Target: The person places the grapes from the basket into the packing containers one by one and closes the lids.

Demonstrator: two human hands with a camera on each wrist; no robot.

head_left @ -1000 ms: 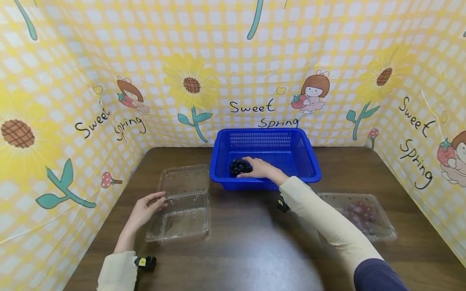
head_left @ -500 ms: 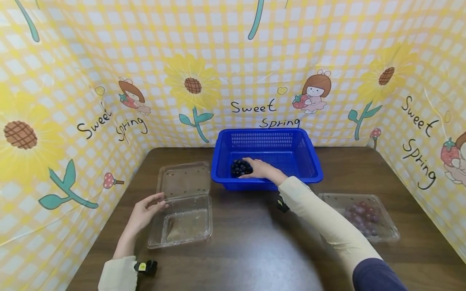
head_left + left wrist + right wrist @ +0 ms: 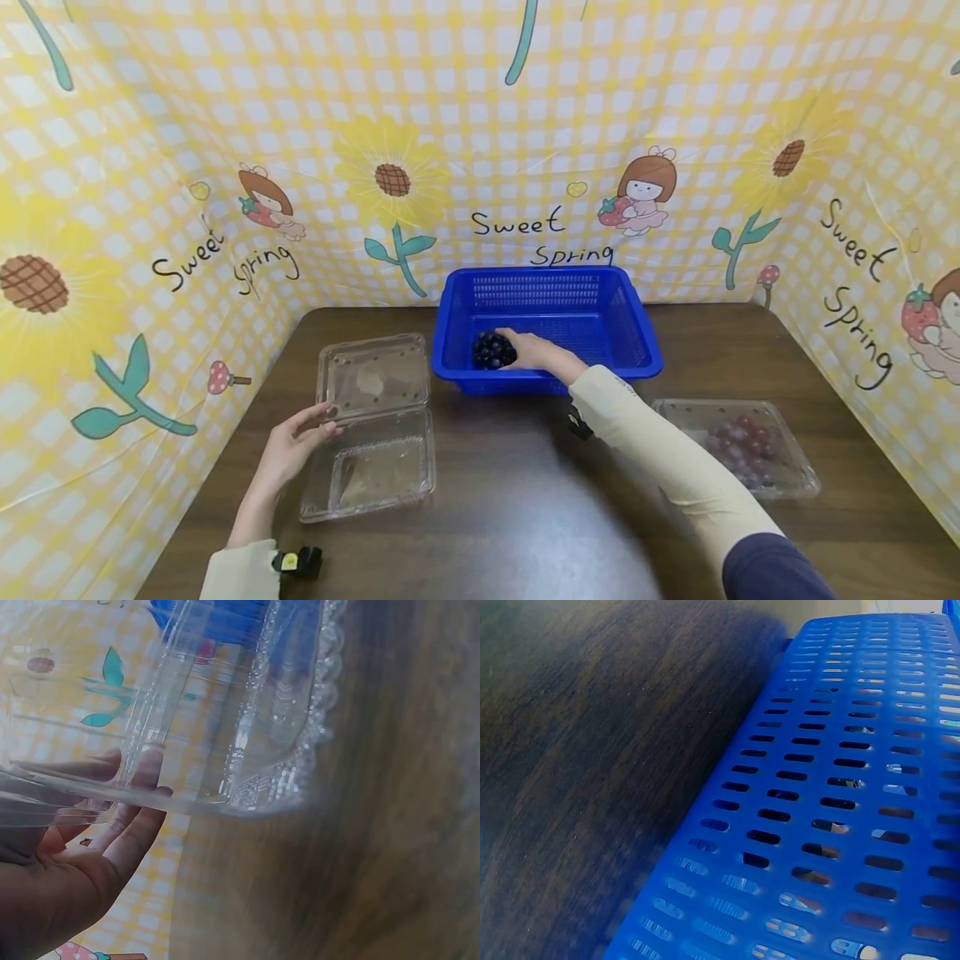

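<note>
My left hand (image 3: 288, 446) pinches the left edge of a clear plastic clamshell box (image 3: 375, 506), near the hinge. Its lid (image 3: 375, 375) is folded back, away from me, and no fruit shows inside. In the left wrist view the thumb and fingers of the left hand (image 3: 97, 862) lie on either side of the clear plastic edge. Inside a blue basket (image 3: 446, 333), my right hand (image 3: 534, 350) grips a bunch of dark grapes (image 3: 491, 351) at the left end; some fingers are hidden. Only the basket's slotted wall (image 3: 832, 787) and tabletop fill most of the right wrist view.
At the right of the brown table (image 3: 510, 508) lies a second clear plastic box (image 3: 806, 479) with reddish grapes (image 3: 742, 442) in it. A yellow checked cloth (image 3: 480, 167) with printed flowers walls in the back and both sides.
The left hand and the clamshell box have shifted slightly toward me, and the lid's slant has changed. My right hand stays almost still on the dark grapes in the basket.
</note>
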